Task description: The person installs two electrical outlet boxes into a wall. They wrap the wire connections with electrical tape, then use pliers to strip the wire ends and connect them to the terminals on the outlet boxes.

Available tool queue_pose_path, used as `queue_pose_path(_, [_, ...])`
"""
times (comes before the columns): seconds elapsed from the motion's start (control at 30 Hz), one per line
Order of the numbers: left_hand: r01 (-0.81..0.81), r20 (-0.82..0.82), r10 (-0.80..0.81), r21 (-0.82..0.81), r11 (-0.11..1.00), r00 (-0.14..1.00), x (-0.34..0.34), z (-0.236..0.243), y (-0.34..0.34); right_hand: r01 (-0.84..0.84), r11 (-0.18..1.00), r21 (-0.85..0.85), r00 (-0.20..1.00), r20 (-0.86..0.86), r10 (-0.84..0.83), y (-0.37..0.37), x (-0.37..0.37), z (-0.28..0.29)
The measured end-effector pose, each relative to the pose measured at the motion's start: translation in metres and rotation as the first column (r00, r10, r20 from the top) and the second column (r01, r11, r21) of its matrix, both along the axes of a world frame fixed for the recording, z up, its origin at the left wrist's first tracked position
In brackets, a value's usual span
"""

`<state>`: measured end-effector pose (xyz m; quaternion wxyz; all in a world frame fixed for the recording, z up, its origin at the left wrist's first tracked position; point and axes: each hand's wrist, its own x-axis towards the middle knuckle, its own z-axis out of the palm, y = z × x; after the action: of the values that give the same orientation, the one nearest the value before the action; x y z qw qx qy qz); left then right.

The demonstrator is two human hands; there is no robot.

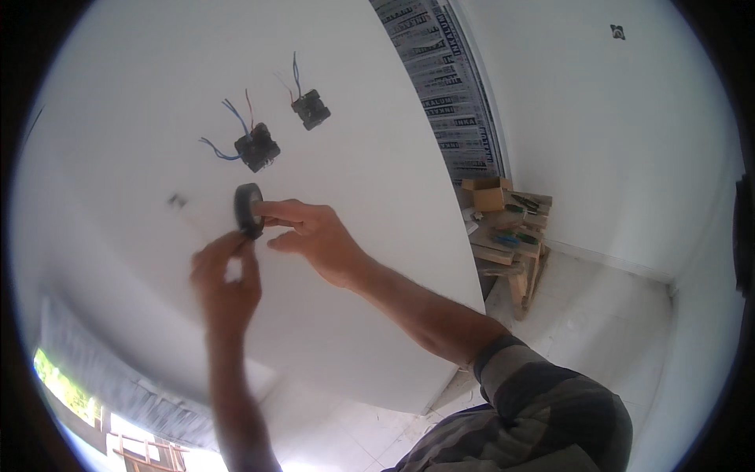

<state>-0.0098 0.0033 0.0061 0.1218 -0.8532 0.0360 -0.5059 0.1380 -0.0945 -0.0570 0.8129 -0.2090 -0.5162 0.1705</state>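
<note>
A roll of black tape is upright between my hands, in front of the white wall. My right hand holds it with a finger at its centre hole. My left hand pinches at its lower edge, slightly blurred. Above it, two black electrical fittings are mounted on the wall, with blue and red wires sticking out. A small blurry fitting or hole shows on the wall to the left.
At the right, a wooden bench holds a cardboard box and several tools, beside a print-covered frame. Another small wall fitting is at upper right. A tiled floor and a bright opening are also visible.
</note>
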Motion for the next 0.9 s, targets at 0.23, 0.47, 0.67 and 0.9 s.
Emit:
queue_pose_path(0.23, [-0.009,-0.047,0.003,-0.115,0.993,0.999,-0.002,0.003,-0.020,0.696,0.702,0.152,0.620,0.366,-0.694,0.002,0.002,-0.018])
queue_pose_path(0.47, [0.056,-0.137,-0.093,-0.251,0.966,0.986,-0.004,0.006,-0.017,0.312,0.950,-0.021,0.909,0.296,-0.293,-0.014,-0.002,-0.006])
queue_pose_path(0.67, [0.025,-0.103,-0.055,-0.273,0.962,0.993,-0.007,0.003,-0.015,0.439,0.897,-0.043,0.814,0.441,-0.377,-0.024,-0.021,-0.003])
queue_pose_path(0.9, [0.022,-0.061,-0.035,-0.197,0.980,0.998,-0.005,-0.002,-0.007,-0.021,0.994,0.109,0.759,0.649,-0.055,-0.063,-0.119,-0.071])
